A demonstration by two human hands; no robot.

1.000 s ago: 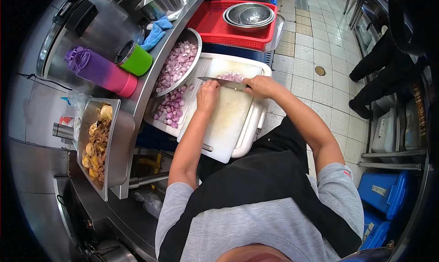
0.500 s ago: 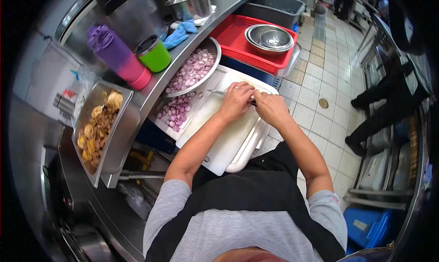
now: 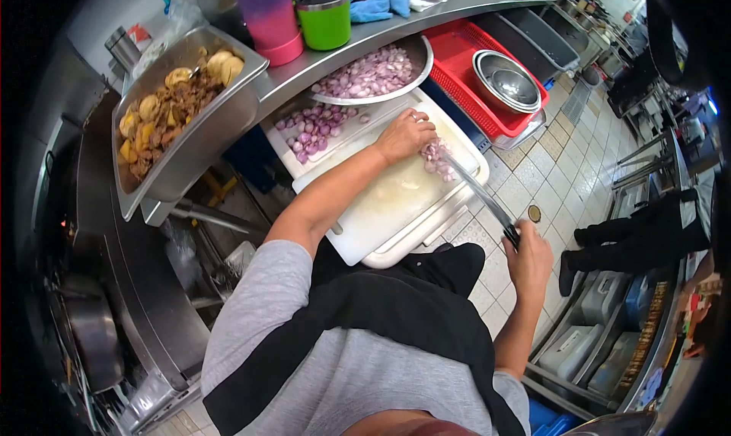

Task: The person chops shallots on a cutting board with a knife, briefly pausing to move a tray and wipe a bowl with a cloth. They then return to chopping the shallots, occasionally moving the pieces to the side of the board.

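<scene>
My right hand (image 3: 530, 255) is closed around the black handle of a knife (image 3: 483, 196), out past the right edge of the white cutting board (image 3: 362, 219). The blade points back over the board, its tip end at a small heap of chopped shallots (image 3: 437, 162). Beside that heap, my left hand (image 3: 408, 137) rests with curled fingers; what lies under them is hidden. Whole peeled shallots (image 3: 314, 134) are piled at the board's far left, in a white tray (image 3: 283, 153). Behind them, a metal bowl (image 3: 427, 61) holds many cut shallots (image 3: 371, 72).
A steel pan (image 3: 245, 93) of cooked food stands at left. On the counter are a green cup (image 3: 324, 23), a purple-pink bottle (image 3: 268, 17) and a blue cloth (image 3: 381, 6). Metal bowls (image 3: 509, 82) sit in a red basket (image 3: 449, 44). A person in dark trousers (image 3: 640, 226) stands at right.
My hands were together over the board; now the right hand has swung right and toward me with the knife, uncovering the chopped shallots. The view has shifted and turned.
</scene>
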